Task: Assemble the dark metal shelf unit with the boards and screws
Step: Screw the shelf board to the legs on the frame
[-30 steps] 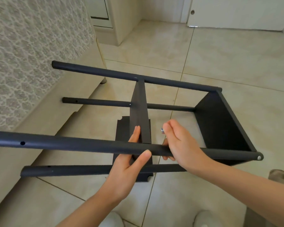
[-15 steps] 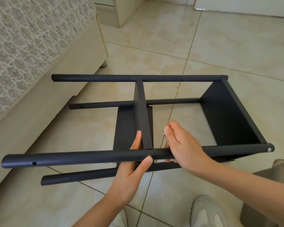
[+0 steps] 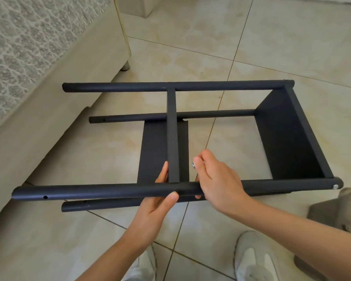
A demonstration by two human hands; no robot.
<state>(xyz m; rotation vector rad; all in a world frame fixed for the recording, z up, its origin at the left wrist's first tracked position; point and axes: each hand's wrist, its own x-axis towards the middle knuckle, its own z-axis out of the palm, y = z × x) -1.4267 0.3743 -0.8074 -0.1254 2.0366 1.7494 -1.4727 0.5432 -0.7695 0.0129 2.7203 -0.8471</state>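
My left hand (image 3: 156,203) is clamped on the near tube (image 3: 89,192) of the shelf unit (image 3: 211,86). The thumb is wrapped over the front of the tube. The fingers run up behind it, with one straight finger lying against the left face of the middle board (image 3: 173,138).

My right hand (image 3: 217,179) sits just to the right, draped over the same tube, with one fingertip showing beneath it. Thumb and forefinger are pressed together on a small silver screw (image 3: 193,164), held just above the tube and close to the middle board's right face.

The unit is tipped on its side, lifted at my end. Four round tubes run left to right: the near tube on top, a second directly under it, and two more beyond. The middle board stands edge-on and meets the near tube between my hands. The end board (image 3: 288,138) closes the frame at the tube's right end, where a fitted screw head (image 3: 193,186) shines. The left ends of the tubes are free, and a small hole (image 3: 45,197) shows near the near tube's left tip.

Everything is matte, dark and finely textured, with smooth cylindrical tubes and flat panels with folded lips. Below the tube lies a glossy beige tiled floor (image 3: 272,47). Left of it is a cream sofa (image 3: 28,110) with lace-patterned fabric, and my pale shoes (image 3: 253,258) are on my side of the tube.
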